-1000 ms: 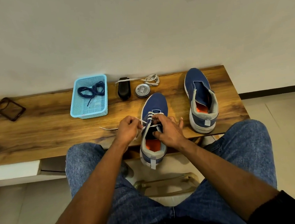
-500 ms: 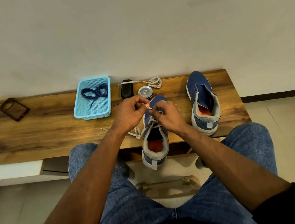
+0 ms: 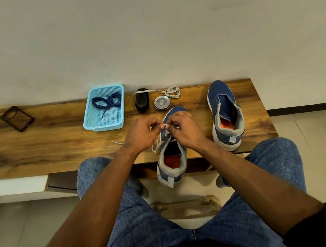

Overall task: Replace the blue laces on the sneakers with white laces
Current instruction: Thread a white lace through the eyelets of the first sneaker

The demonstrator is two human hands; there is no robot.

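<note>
Pinched the white lace (image 3: 156, 144) with both hands, left hand (image 3: 141, 134) and right hand (image 3: 186, 130) nearly touching, fingers curled tight over the near sneaker (image 3: 171, 158) hanging off the surface's (image 3: 52, 148) front edge. Parked the second sneaker (image 3: 225, 114) by the right edge, blue laces (image 3: 107, 101) in the basket (image 3: 90, 117) toward the back.

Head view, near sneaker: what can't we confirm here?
- Eyelets on the near blue sneaker: hidden behind left hand and right hand.
- Each hand's grip on the white lace: lace tip too small.
- Round metal tin: label unreadable.
- Far blue sneaker: shows no lace; eyelets too small.
</note>
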